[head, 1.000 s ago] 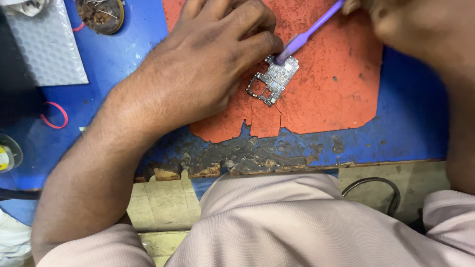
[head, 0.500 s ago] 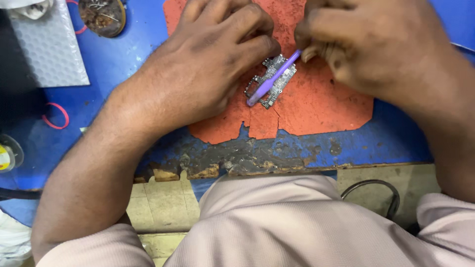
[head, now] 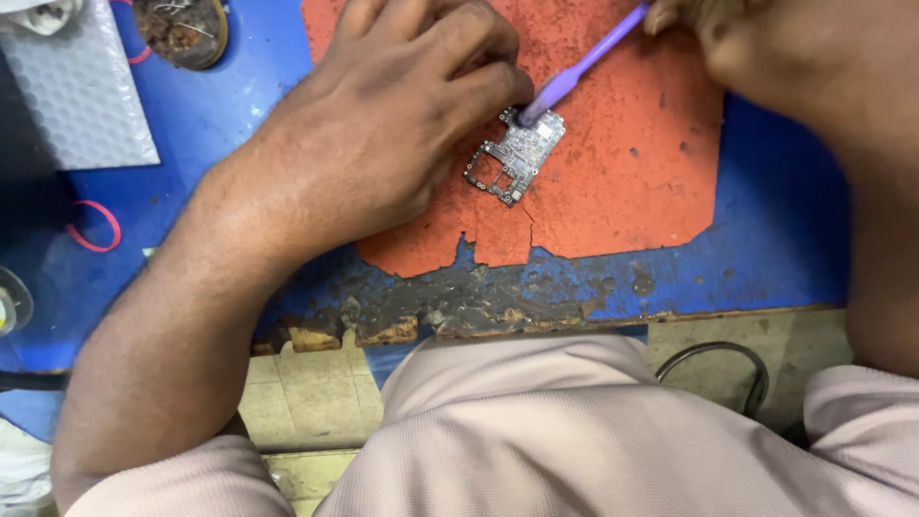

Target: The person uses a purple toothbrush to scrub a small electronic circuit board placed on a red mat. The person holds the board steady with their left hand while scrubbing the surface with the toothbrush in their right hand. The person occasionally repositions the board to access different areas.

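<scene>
Purple plastic, a slim brush [head: 584, 59], is pressing its head on the top corner of a small circuit board [head: 515, 155] lying on the orange mat [head: 622, 163]. The right hand [head: 766, 57] is pinching the brush's far end; the left hand [head: 402, 115] is pressing fingertips closed against the board's edge. By my judgement, scrubbing is midway, with the lower part apparently remaining.

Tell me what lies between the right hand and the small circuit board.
In the head view, the purple brush handle spans the stretch from the right hand down to the circuit board. Under it lies only bare orange mat.
</scene>
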